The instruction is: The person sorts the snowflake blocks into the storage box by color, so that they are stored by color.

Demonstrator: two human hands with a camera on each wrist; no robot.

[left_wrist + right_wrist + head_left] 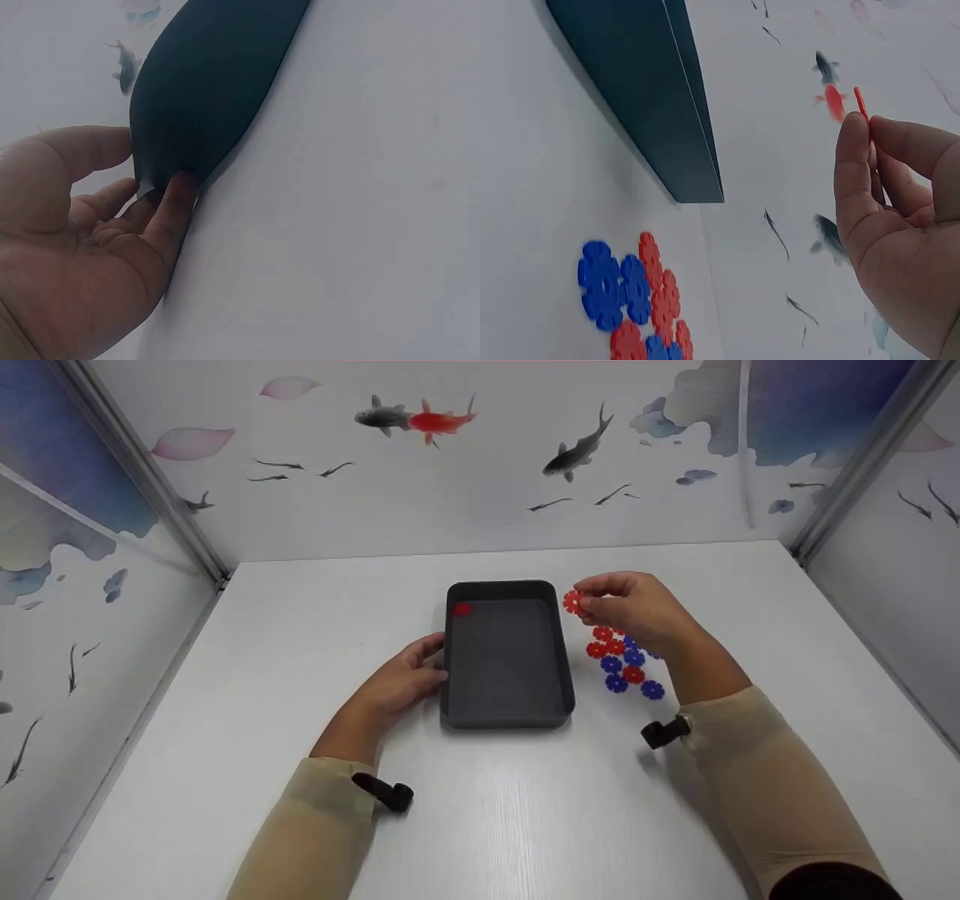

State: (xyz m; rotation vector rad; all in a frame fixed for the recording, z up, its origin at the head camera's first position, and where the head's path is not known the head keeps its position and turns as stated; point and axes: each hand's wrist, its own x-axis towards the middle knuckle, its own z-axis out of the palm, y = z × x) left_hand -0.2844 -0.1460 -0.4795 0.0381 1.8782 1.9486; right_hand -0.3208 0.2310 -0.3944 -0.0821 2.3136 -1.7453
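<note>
Red disc [570, 603] pinched in the right hand [636, 609], left hand [399, 681] touching tray [506, 669].

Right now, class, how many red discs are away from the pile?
2: one red disc in the tray, near its far left corner; another pinched by the right hand. Any stacked underneath would be hidden.

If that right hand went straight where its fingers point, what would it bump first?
Probably the gray tray. The right hand, pinching a red piece, looks raised though, so it might pass above instead; height is unclear.
</note>
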